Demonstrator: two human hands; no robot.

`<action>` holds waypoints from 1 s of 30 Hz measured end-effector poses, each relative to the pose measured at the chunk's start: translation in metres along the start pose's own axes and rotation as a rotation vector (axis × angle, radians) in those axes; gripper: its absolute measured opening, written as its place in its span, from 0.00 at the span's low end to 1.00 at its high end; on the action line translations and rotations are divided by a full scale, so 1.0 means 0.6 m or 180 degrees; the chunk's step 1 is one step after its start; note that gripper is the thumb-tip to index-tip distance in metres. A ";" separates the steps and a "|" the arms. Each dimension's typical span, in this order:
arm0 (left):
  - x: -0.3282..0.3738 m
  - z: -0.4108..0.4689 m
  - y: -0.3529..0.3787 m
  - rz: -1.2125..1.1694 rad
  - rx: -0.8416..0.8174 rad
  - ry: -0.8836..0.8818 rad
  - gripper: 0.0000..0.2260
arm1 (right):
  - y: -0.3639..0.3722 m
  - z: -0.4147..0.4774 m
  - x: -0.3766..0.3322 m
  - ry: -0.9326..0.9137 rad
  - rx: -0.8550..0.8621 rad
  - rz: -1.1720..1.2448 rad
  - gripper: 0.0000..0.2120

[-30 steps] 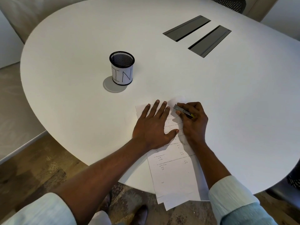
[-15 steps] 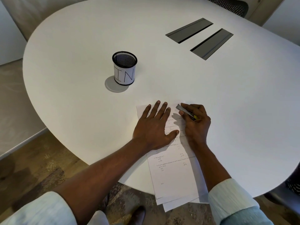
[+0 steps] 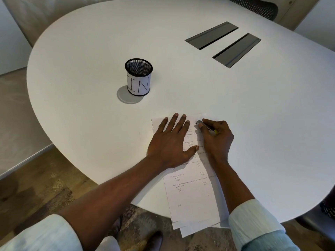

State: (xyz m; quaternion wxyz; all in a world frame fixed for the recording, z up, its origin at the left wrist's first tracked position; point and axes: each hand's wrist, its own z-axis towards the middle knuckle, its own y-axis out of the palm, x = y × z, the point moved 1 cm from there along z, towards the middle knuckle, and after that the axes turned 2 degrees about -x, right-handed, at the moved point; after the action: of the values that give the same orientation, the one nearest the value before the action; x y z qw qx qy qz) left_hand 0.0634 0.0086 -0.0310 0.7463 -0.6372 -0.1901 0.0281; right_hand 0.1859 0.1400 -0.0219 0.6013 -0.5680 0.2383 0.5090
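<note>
One table (image 3: 253,124) fills the frame. One mesh cup (image 3: 138,78) stands at upper centre, and two dark slots (image 3: 211,35) (image 3: 236,49) lie at upper right. Two hands show at centre, left (image 3: 170,144) and right (image 3: 217,140), with one tool (image 3: 198,122). The sheets (image 3: 192,196) at lower centre number at least three by their edges. Two sleeves (image 3: 45,234) (image 3: 253,223) and two shoes (image 3: 155,240) (image 3: 117,225) sit along the bottom, and one chair (image 3: 257,6) is at top right.

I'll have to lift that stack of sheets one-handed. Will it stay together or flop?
The sheets are probably floppy: thin paper, its near end past the table edge. They would likely slide apart, since the near corners already fan out unevenly. Light too, I guess; the left hand lies flat on them, perhaps to stop shifting.
</note>
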 end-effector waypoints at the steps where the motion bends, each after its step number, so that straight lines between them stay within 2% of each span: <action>1: 0.000 0.000 0.000 -0.0003 0.0004 -0.0002 0.42 | 0.001 0.000 -0.001 0.0050 0.0013 0.0003 0.13; 18: 0.000 0.000 0.000 -0.0005 -0.0039 -0.0010 0.42 | 0.003 0.000 -0.007 -0.0049 -0.0076 -0.0243 0.12; 25: 0.000 0.001 -0.001 -0.0041 -0.0029 -0.0011 0.42 | -0.009 0.002 -0.009 0.0571 0.0242 0.0220 0.12; 30: -0.001 0.002 -0.001 -0.0059 -0.0014 -0.0001 0.43 | -0.018 0.000 -0.010 0.1006 0.0475 0.1279 0.13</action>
State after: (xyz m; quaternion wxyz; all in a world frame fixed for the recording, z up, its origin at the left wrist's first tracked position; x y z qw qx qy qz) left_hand 0.0623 0.0093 -0.0304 0.7452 -0.6370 -0.1961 0.0209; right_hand 0.1932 0.1397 -0.0117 0.4837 -0.5358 0.4741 0.5042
